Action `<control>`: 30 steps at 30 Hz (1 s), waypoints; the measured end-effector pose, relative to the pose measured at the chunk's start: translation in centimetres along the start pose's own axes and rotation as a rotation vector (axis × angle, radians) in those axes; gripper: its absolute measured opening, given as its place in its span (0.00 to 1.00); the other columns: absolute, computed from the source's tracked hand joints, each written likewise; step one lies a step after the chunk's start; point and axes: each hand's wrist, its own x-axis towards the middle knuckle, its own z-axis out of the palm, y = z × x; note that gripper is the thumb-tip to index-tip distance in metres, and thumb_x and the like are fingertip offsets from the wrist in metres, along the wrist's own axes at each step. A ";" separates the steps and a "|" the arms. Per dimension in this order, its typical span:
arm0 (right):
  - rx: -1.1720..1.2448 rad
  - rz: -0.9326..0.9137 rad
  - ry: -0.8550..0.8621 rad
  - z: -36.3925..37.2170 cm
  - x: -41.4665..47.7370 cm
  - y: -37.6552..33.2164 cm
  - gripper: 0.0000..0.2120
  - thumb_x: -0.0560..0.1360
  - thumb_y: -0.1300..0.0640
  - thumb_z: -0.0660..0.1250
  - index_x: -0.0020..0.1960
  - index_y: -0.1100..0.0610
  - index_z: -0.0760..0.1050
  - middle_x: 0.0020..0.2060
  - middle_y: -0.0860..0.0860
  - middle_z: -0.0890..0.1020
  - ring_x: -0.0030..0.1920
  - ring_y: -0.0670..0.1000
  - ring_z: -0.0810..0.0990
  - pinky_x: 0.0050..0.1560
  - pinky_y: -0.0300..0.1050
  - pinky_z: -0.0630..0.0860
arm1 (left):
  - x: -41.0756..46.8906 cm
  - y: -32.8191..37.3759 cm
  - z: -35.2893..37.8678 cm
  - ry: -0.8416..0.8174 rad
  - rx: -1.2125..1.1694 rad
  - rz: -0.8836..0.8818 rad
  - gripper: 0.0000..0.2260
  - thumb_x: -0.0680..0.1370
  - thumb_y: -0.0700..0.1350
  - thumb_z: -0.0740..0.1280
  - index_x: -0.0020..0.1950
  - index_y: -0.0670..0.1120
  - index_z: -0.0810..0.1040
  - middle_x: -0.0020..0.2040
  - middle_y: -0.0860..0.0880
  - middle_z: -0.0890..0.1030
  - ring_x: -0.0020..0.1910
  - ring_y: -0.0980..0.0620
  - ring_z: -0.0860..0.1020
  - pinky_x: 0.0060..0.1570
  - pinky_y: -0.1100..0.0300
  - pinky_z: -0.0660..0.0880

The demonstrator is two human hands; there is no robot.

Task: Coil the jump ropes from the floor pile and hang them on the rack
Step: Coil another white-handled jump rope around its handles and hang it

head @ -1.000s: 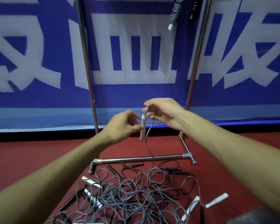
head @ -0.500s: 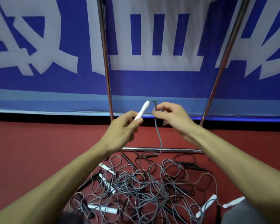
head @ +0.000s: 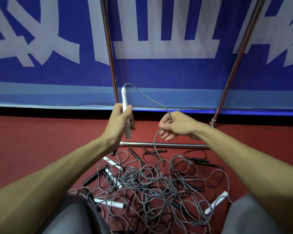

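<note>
My left hand (head: 119,120) grips a white jump-rope handle (head: 125,98) held upright. Its grey cord (head: 148,97) arcs from the handle's top over to my right hand (head: 175,125), which pinches the cord. Below my right hand the cord drops into the tangled pile of jump ropes (head: 149,186) on the red floor, grey and black cords with white and black handles. The metal rack (head: 110,48) stands just behind the pile, with two uprights and a low base bar (head: 176,145). Its top is out of view.
A blue banner with large white characters (head: 164,68) runs behind the rack, down to a black strip at the floor. My knees in grey trousers (head: 250,217) frame the pile at the bottom. Red floor (head: 32,141) spreads to the left and right.
My hands have drawn apart. The right hand slid away from the handle along the cord to the right and lower. The left hand turned the handle upright. The view tilted down.
</note>
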 end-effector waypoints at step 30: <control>-0.331 0.017 0.173 -2.3 0.0 2.0 0.24 0.77 0.64 0.64 0.71 0.60 0.65 0.57 0.59 0.79 0.41 0.57 0.84 0.45 0.53 0.81 | -0.5 0.8 6.5 -0.049 -0.256 -0.314 0.06 0.81 0.40 0.62 0.47 0.41 0.76 0.40 0.43 0.84 0.37 0.46 0.84 0.37 0.56 0.81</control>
